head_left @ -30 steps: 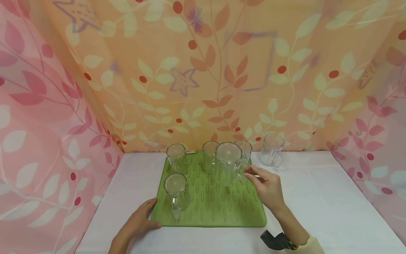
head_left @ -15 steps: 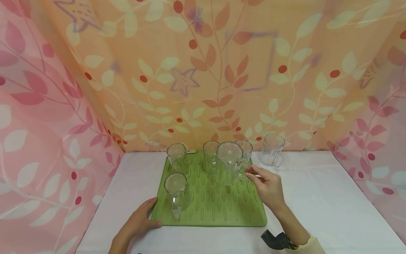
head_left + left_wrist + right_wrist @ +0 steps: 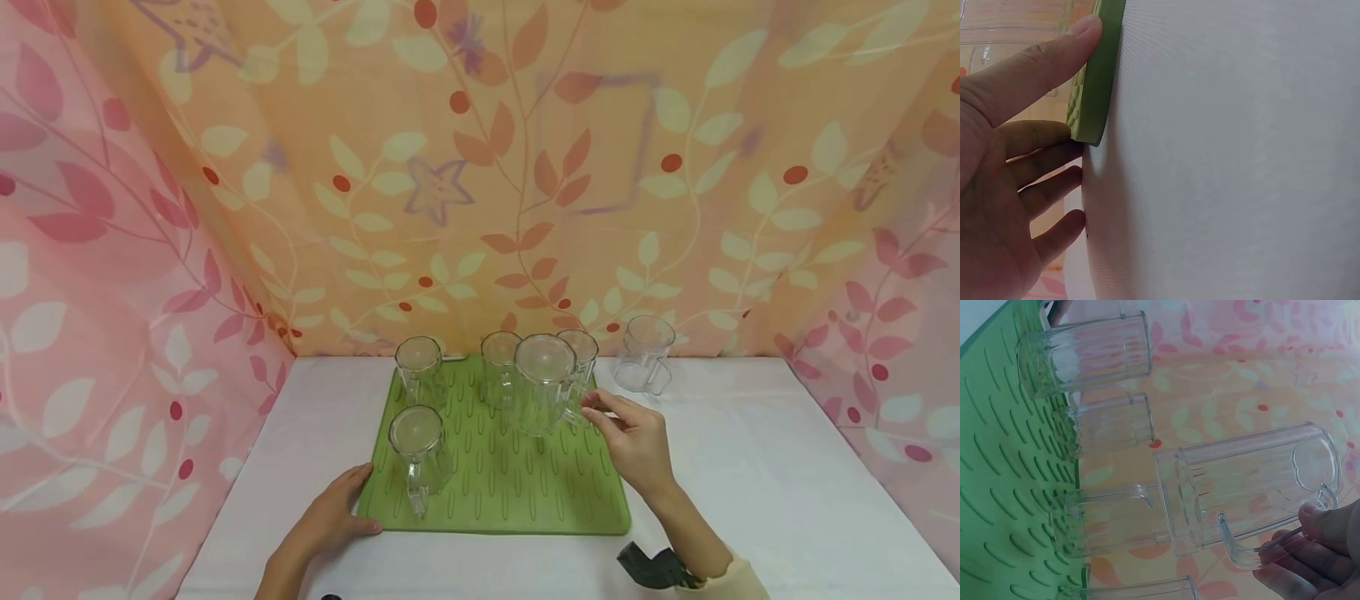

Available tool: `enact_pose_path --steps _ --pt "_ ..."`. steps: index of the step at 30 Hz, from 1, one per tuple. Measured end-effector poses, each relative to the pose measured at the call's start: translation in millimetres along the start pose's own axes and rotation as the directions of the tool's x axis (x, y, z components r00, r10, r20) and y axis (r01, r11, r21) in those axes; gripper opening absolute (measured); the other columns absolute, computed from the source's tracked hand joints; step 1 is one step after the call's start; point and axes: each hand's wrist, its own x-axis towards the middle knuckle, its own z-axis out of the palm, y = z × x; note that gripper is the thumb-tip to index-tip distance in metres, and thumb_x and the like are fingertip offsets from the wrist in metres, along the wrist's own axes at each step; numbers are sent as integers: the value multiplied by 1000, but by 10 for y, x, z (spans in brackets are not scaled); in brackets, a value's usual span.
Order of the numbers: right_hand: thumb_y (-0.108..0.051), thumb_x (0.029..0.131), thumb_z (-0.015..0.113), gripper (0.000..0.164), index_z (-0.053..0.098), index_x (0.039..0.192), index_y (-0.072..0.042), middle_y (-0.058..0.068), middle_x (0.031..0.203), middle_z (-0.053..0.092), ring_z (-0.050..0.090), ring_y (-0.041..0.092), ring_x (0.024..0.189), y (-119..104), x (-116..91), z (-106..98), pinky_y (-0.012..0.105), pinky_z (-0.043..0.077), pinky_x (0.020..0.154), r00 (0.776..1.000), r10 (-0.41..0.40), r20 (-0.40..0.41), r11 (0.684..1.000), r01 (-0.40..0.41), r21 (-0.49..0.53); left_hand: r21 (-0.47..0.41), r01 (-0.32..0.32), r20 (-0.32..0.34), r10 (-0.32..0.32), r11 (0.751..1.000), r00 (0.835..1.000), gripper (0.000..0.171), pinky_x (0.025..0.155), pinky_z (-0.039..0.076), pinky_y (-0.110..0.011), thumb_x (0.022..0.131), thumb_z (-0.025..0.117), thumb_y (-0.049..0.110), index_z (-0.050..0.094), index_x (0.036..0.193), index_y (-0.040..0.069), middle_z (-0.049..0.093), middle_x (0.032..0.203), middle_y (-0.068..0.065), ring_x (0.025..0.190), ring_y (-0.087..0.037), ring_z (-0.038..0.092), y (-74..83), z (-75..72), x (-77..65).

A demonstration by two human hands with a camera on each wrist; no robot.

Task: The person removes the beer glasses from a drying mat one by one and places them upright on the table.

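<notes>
My right hand [image 3: 633, 437] pinches the handle of a clear glass mug [image 3: 542, 387] between thumb and fingers. Held bottom up, this mug [image 3: 1247, 481] hangs above the green ribbed drying mat [image 3: 517, 500], as the right wrist view shows. Several like mugs stand upside down on the mat: one near the front left [image 3: 427, 458], one at the back left [image 3: 418, 367], and others at the back, partly behind the held one. My left hand [image 3: 330, 512] rests at the mat's front left corner, thumb [image 3: 1054, 62] on the front edge and fingers along the left side.
Upright on the white tablecloth [image 3: 720, 467], right of the mat, stands another clear mug [image 3: 647, 354]. Leaf-patterned cloth walls [image 3: 585, 167] enclose the table at the back and both sides. A black wrist mount [image 3: 652, 567] sits on the right forearm.
</notes>
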Motion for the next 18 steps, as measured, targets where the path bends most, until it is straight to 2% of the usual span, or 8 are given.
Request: enact_pose_path --steps 7,18 --pt "11 76 75 23 74 98 7 13 85 75 73 13 79 12 5 5 8 54 68 1000 -5 -9 1000 5 9 -6 -4 -1 4 1000 1000 103 109 32 -66 59 90 31 42 145 0 42 149 -24 138 -49 35 -6 -7 -1" --pt "11 77 73 21 74 98 6 14 85 74 72 15 79 22 16 2 8 55 69 1000 -26 -13 999 27 31 -28 -8 17 9 1000 1000 102 112 30 -64 60 90 29 41 145 0 41 150 -23 139 -48 34 -33 -23 0"
